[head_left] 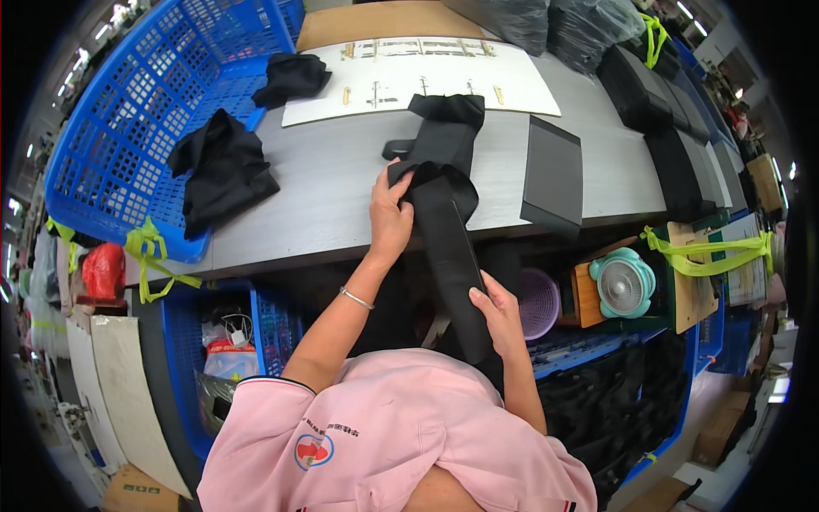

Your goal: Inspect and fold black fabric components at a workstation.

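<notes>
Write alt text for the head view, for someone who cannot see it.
A person's left hand and right hand hold a long black fabric strip at the front edge of a grey table, the left farther up the strip. A blue plastic lattice basket is at left; a dark grey rectangular sheet lies at right.

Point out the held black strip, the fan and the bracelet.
Black strip (445,243): head view, middle of its long flat stretch.
Fan (622,284): head view, middle of its front grille.
Bracelet (356,299): head view, on its band.
</notes>
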Demonstrator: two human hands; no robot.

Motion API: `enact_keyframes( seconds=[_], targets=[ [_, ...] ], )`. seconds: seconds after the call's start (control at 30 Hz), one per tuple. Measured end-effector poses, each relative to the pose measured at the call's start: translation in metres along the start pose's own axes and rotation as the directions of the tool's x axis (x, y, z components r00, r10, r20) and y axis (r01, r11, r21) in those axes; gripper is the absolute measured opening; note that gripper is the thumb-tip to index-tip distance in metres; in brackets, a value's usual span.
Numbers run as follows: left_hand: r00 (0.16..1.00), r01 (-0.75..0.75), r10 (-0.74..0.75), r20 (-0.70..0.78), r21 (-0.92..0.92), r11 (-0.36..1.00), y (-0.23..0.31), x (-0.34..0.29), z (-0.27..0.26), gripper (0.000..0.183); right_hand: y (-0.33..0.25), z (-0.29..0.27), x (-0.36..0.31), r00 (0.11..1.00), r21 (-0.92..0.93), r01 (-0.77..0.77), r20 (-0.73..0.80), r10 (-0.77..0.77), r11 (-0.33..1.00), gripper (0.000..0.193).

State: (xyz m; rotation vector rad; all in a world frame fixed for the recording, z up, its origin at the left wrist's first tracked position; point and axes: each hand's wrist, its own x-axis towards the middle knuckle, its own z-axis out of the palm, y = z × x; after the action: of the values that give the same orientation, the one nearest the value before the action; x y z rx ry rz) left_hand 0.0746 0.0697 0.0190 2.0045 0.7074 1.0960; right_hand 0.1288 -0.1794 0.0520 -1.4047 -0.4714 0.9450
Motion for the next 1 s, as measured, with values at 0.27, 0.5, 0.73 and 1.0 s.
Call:
enact_keyframes(
  seconds=[0.27,0.5,0.73,1.0],
  targets=[
    [0.854,-0.345,0.340,0.393,-0.060,0.937,0.055,-0.010,-0.009,0.039,-0.018,0.033,0.017,0.823,-0.810,0.325,-0.012,-0.568,0.488,0.035],
    [0.654,-0.377,0.478,0.587,-0.296,0.878,0.104,-0.042,-0.020,0.044,0.049,-0.009,0.077,0.746,-0.701,0.503,0.055,-0.664,0.506,0.039],
    [0.864,-0.262,0.340,0.370,-0.246,0.933,0.099,-0.072,-0.044,0.081,0.010,-0.004,0.068,0.965,0.528,0.225,-0.237,-0.112,0.819,0.046],
    [0.976,-0.126,0.145,0.165,-0.119,0.985,0.110,-0.081,-0.014,0.084,-0.025,0.013,0.053,0.978,0.660,0.155,-0.209,-0.018,0.735,0.047]
  ],
)
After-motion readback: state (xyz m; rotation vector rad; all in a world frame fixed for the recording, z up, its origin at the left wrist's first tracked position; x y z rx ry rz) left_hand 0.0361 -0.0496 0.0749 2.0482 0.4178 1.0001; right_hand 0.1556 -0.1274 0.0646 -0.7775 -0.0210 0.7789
